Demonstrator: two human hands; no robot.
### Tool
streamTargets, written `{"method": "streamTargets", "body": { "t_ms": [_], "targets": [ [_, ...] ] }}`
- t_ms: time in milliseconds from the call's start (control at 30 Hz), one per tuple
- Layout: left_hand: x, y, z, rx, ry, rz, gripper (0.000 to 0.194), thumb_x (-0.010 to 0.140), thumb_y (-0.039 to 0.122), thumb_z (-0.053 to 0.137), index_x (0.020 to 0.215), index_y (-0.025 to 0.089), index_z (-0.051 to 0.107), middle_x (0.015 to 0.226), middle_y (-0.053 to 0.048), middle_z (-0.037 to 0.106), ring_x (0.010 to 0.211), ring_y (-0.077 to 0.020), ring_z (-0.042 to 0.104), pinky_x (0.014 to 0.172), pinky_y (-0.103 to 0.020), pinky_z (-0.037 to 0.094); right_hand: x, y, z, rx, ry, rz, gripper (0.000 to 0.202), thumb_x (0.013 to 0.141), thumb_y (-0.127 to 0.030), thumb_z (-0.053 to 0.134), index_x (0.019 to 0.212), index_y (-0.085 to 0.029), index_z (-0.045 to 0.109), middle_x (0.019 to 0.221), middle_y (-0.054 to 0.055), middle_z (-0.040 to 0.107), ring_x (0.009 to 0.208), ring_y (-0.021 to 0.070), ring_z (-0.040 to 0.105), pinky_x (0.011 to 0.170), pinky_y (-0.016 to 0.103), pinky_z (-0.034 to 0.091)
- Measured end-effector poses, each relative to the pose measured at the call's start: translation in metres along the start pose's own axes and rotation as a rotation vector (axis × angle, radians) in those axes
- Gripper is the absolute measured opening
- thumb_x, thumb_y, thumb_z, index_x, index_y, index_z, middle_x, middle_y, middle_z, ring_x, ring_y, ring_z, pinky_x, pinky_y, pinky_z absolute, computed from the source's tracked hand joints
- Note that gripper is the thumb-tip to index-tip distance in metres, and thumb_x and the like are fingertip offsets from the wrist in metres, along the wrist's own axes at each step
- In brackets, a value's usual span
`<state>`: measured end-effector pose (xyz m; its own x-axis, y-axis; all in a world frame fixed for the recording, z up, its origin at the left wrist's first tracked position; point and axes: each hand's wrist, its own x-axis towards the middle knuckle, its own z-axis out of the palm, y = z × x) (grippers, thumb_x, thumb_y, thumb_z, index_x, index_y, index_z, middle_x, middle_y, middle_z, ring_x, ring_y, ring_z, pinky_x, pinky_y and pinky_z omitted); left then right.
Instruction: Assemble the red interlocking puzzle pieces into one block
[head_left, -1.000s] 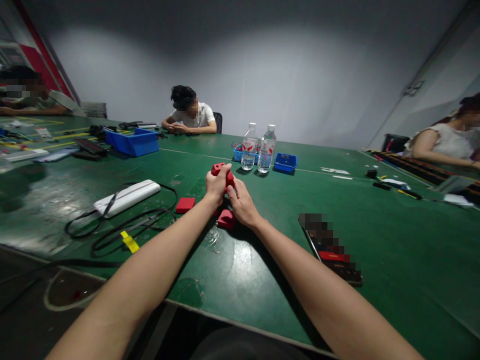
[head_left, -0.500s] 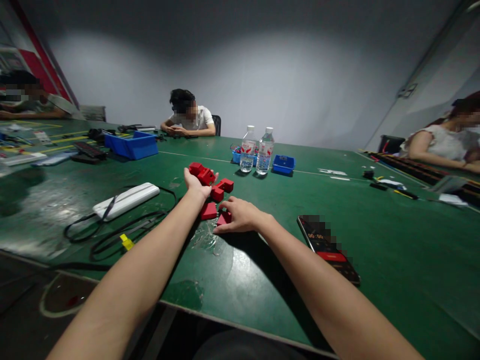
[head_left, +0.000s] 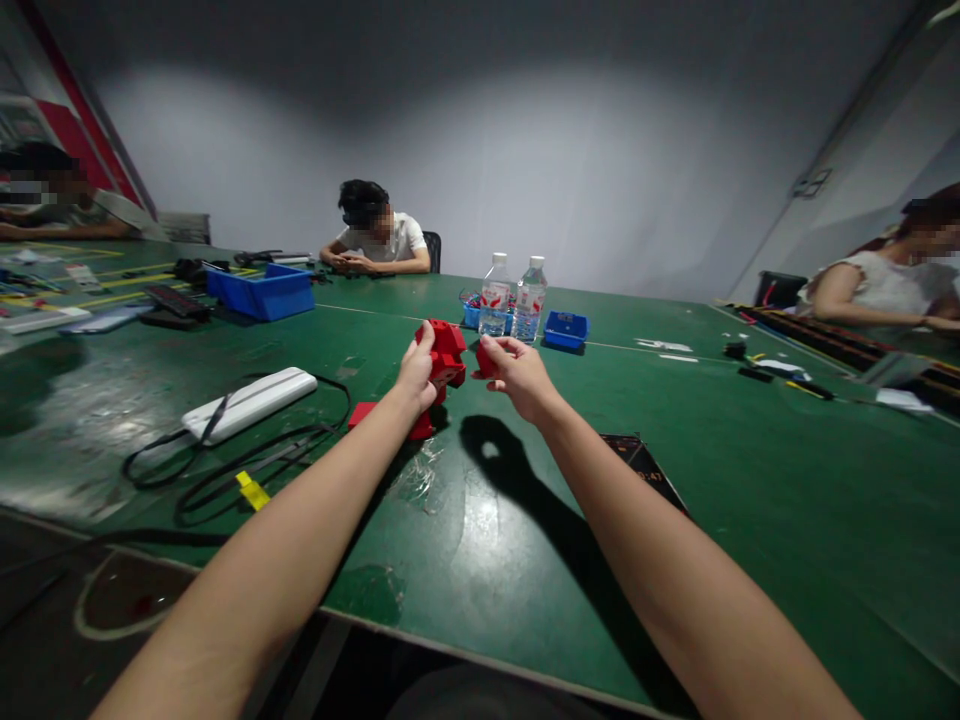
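My left hand (head_left: 420, 370) is closed around a chunky red block piece (head_left: 448, 345) with notched sides, held above the table. A smaller red block (head_left: 486, 362) is pinched in the fingers of my right hand (head_left: 517, 372), a short gap to the right of the first piece. Below my left wrist, more red blocks (head_left: 422, 427) lie on the green table (head_left: 480, 560), partly covered by my forearm.
A white power strip (head_left: 251, 402) with black cables lies left. Two water bottles (head_left: 529, 300) and a small blue tray (head_left: 566, 328) stand ahead. A phone (head_left: 641, 462) lies partly under my right forearm. A larger blue bin (head_left: 262, 292) sits back left; three people sit around.
My right hand has lifted a red block off the table and brought it up near my left hand. My left hand has turned and closed on its red piece.
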<state>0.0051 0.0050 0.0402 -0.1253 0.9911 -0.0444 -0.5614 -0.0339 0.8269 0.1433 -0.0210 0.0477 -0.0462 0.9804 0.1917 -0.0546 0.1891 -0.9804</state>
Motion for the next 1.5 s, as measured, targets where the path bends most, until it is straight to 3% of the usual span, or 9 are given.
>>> {"method": "streamTargets", "body": {
  "t_ms": [167,400,533,700,833,1000,1167,1333,1500],
  "targets": [
    [0.000,-0.014,0.002,0.076,-0.077,0.025,0.057,0.069,0.066,0.061,0.083,0.011,0.062,0.066,-0.007,0.066,0.049,-0.0138,0.060,0.047,-0.024,0.047,0.002,-0.010,-0.002,0.317,0.249,0.193,0.029,0.089,-0.042,0.045,0.081,-0.015,0.054,0.057,0.001,0.060,0.034,0.0075,0.050,0.028,0.015,0.020],
    [-0.011,-0.018,0.007,0.118,-0.155,0.028,0.060,0.066,0.068,0.061,0.086,0.011,0.064,0.069,-0.008,0.067,0.049,-0.0125,0.059,0.046,-0.023,0.047,0.005,-0.005,-0.007,0.477,0.309,0.313,0.042,0.091,-0.055,0.036,0.082,-0.017,0.051,0.054,0.000,0.059,0.031,0.0066,0.045,0.027,0.014,0.022],
    [-0.012,-0.018,0.007,0.113,-0.098,0.005,0.060,0.067,0.070,0.059,0.083,0.012,0.063,0.064,-0.007,0.064,0.048,-0.0131,0.058,0.048,-0.026,0.049,0.006,0.000,-0.005,0.459,0.284,0.225,0.041,0.087,-0.056,0.043,0.081,-0.017,0.053,0.055,0.000,0.060,0.032,0.0062,0.044,0.028,0.015,0.028],
    [-0.006,-0.019,0.002,0.110,0.047,-0.024,0.057,0.067,0.069,0.060,0.083,0.014,0.060,0.062,-0.005,0.063,0.049,-0.0131,0.059,0.053,-0.028,0.052,0.007,0.004,-0.003,0.451,0.286,0.166,0.021,0.082,-0.039,0.055,0.078,-0.018,0.054,0.055,-0.004,0.058,0.036,0.0061,0.046,0.030,0.016,0.027],
    [-0.001,-0.019,-0.002,0.087,0.089,-0.040,0.057,0.069,0.069,0.058,0.086,0.014,0.059,0.063,-0.004,0.063,0.051,-0.0127,0.060,0.054,-0.026,0.052,0.008,0.009,-0.004,0.421,0.204,0.089,0.013,0.069,-0.025,0.062,0.078,-0.017,0.063,0.060,-0.004,0.062,0.045,0.0059,0.050,0.039,0.016,0.033],
    [0.002,-0.019,-0.004,0.050,0.092,-0.060,0.055,0.071,0.068,0.056,0.086,0.016,0.059,0.062,-0.003,0.062,0.053,-0.0133,0.061,0.055,-0.026,0.052,0.012,0.017,-0.004,0.409,0.158,0.013,0.020,0.055,-0.017,0.069,0.075,-0.016,0.064,0.066,-0.002,0.066,0.057,0.0059,0.053,0.052,0.017,0.037],
    [0.002,-0.019,-0.003,0.040,0.086,-0.066,0.054,0.070,0.068,0.058,0.083,0.015,0.059,0.061,-0.003,0.062,0.053,-0.0135,0.061,0.054,-0.026,0.052,0.015,0.024,-0.005,0.377,0.154,-0.001,0.042,0.050,-0.018,0.072,0.090,-0.017,0.060,0.078,-0.001,0.066,0.065,0.0091,0.058,0.056,0.020,0.037],
    [-0.001,-0.016,-0.002,0.046,0.087,-0.108,0.047,0.075,0.061,0.058,0.085,0.015,0.061,0.062,-0.003,0.064,0.049,-0.0130,0.059,0.053,-0.027,0.051,0.016,0.027,-0.007,0.298,0.116,-0.098,0.054,0.053,-0.023,0.073,0.103,-0.021,0.054,0.095,0.001,0.064,0.075,0.0119,0.059,0.061,0.023,0.041],
    [0.001,-0.016,-0.002,0.048,0.059,-0.117,0.038,0.082,0.052,0.053,0.089,0.016,0.064,0.063,-0.003,0.065,0.046,-0.0135,0.058,0.049,-0.027,0.050,0.012,0.024,-0.003,0.254,0.045,-0.233,0.059,0.056,-0.026,0.074,0.110,-0.020,0.050,0.108,0.006,0.061,0.091,0.0156,0.060,0.081,0.030,0.048]
  ]
}}
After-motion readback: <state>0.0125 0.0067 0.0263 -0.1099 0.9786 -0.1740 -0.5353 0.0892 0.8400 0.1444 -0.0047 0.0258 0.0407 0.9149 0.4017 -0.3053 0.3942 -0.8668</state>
